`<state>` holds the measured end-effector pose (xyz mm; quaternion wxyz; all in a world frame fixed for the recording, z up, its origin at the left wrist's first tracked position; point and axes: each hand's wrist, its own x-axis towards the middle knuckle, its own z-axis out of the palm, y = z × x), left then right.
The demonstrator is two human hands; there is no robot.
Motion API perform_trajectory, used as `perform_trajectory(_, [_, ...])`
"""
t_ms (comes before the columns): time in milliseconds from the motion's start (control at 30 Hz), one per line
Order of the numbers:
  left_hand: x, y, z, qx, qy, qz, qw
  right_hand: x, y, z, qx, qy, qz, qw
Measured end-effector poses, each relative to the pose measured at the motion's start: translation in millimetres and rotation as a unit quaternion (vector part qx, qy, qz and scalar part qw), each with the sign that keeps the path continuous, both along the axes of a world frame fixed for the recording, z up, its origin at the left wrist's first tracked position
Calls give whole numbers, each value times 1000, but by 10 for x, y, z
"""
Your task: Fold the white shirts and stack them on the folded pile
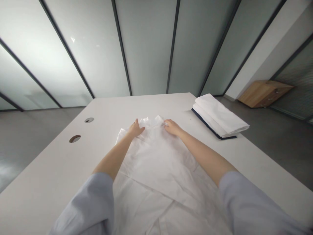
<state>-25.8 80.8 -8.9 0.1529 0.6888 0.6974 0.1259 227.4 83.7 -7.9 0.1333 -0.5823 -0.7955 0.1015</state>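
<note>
A white collared garment (pixel 156 156) lies spread along the table, its crumpled neck end pointing away from me and its lower part running out of view at the bottom. My left hand (pixel 136 129) grips the cloth at the left side of the neck, its thumb turned inward. At the right side of the neck, my right hand (pixel 172 126) pinches the fabric between thumb and fingers. Creases and a long diagonal fold cross the body of the garment between my forearms.
On the white table (pixel 97 150), a folded stack of white cloth (pixel 220 114) rests over a dark blue flat piece (pixel 206 125) near the right edge. Two round holes are at the left. Frosted glass panels (pixel 149 49) stand behind; a wooden cabinet (pixel 262 93) is farther right.
</note>
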Motion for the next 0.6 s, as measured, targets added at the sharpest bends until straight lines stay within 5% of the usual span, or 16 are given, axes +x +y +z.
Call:
perform_trajectory(267, [-29,263,-91,-19,-137,55,989,-172,273,-121,-51,63,-93,992])
perform_trajectory(400, [-40,212,-50,-10,-142,30,989,-165,259,-133,-6,51,-104,993])
perform_trajectory(600, [-129,-117,-114,158,-60,-95,981,23,25,-233,128,-2,-43,991])
